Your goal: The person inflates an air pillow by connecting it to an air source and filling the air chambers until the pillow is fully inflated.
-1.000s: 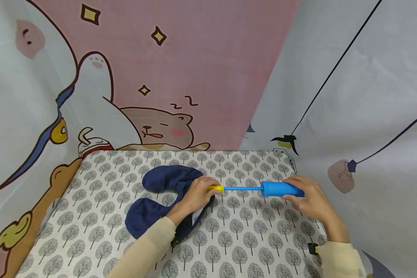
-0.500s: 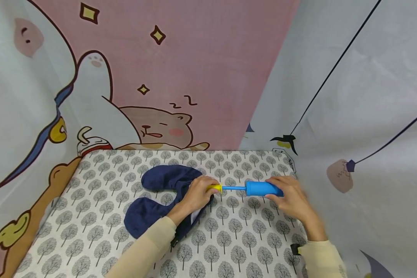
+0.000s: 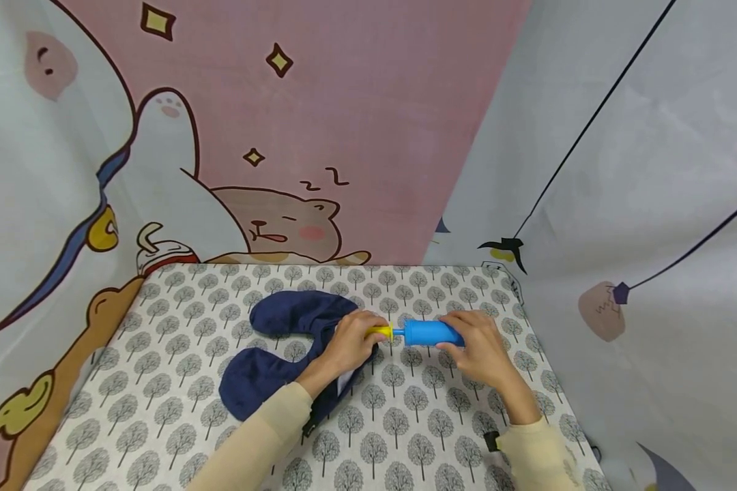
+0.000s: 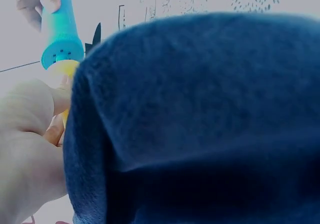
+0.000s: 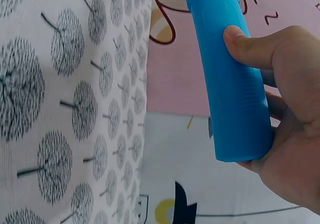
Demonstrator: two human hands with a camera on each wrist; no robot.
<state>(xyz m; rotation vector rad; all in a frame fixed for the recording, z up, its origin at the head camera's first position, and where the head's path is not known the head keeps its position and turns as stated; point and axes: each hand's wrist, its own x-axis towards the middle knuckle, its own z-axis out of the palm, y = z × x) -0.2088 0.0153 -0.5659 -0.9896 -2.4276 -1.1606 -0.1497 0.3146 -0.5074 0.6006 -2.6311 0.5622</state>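
Blue and yellow, one pump (image 3: 430,333) lies sideways between two hands. The right hand (image 3: 480,346) curls round its blue tube; the left hand (image 3: 349,342) grips its yellow handle (image 3: 379,331). One dark blue pillow (image 3: 304,315) is below the left hand, on one tabletop (image 3: 420,436).

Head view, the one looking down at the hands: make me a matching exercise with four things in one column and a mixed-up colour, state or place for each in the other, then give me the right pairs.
Column one
1. Blue cylinder
2. Yellow end piece
3. Soft cushion
4. Cloth

Column two
A. Dark blue, curved into a U
B. Held in the left hand
C. White with a print of grey trees
D. Held in the right hand

Right pairs: 1-D, 2-B, 3-A, 4-C
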